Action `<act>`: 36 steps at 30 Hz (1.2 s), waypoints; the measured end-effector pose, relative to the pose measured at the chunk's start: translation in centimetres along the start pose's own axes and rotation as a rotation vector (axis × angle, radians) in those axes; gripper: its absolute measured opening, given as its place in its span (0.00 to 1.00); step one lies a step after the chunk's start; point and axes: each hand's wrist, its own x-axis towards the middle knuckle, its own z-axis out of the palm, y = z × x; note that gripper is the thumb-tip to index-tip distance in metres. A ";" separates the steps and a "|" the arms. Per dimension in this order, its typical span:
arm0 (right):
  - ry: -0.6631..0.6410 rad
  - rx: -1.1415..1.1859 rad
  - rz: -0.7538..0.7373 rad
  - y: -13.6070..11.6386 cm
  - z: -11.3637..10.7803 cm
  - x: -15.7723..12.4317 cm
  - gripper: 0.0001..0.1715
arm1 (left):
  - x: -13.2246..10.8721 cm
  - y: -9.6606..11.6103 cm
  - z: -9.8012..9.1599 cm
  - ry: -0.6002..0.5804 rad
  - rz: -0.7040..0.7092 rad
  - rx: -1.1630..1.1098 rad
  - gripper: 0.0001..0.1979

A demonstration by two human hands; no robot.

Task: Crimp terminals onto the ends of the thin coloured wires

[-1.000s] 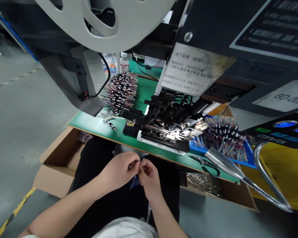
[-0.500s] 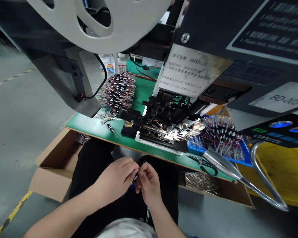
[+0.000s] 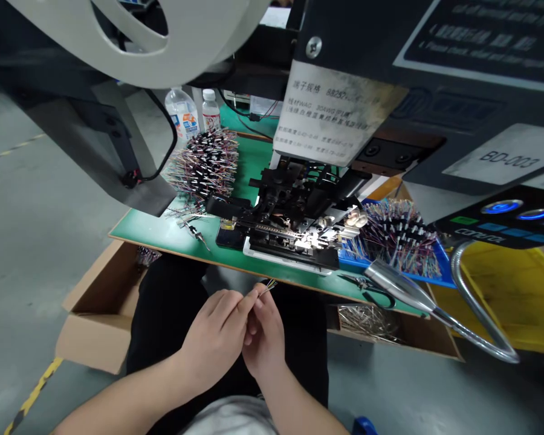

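Observation:
Above my lap, my left hand (image 3: pixel 220 329) and my right hand (image 3: pixel 265 335) are pressed together with fingers closed. Between their fingertips they pinch a small wire bundle (image 3: pixel 270 286), whose thin light-coloured ends poke out at the top. The rest of the bundle is hidden by my fingers. Just beyond the hands runs the front edge of the green table (image 3: pixel 226 263), where a crimping machine (image 3: pixel 294 223) stands with its lit working area. A large pile of wire bundles (image 3: pixel 208 163) lies left of the machine, and another heap of wire bundles (image 3: pixel 401 232) fills a blue tray (image 3: pixel 446 272) on the right.
Scissors (image 3: pixel 372 290) and a bendable metal lamp (image 3: pixel 399 287) are at the table's right front. A small metal tool (image 3: pixel 196 232) lies at the left. Cardboard boxes (image 3: pixel 95 341) flank my legs. Two bottles (image 3: pixel 211 110) stand behind the left pile. A reel (image 3: pixel 176 60) hangs overhead.
My hands have drawn closer together and turned, so the bundle's dark part is now hidden and its wire ends point up and right. The camera view has shifted slightly.

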 end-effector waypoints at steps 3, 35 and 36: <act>-0.057 0.028 -0.016 -0.5 -0.4 -0.1 0.21 | 0.3 0.1 -0.7 -0.115 -0.102 -0.237 0.18; -0.052 -0.402 -0.227 -3.2 -3.7 0.8 0.14 | 1.1 -1.3 2.6 -0.247 -0.513 -0.890 0.07; -0.070 -0.410 -0.236 -3.8 -3.6 1.1 0.14 | 1.5 -1.1 2.4 -0.277 -0.481 -0.840 0.07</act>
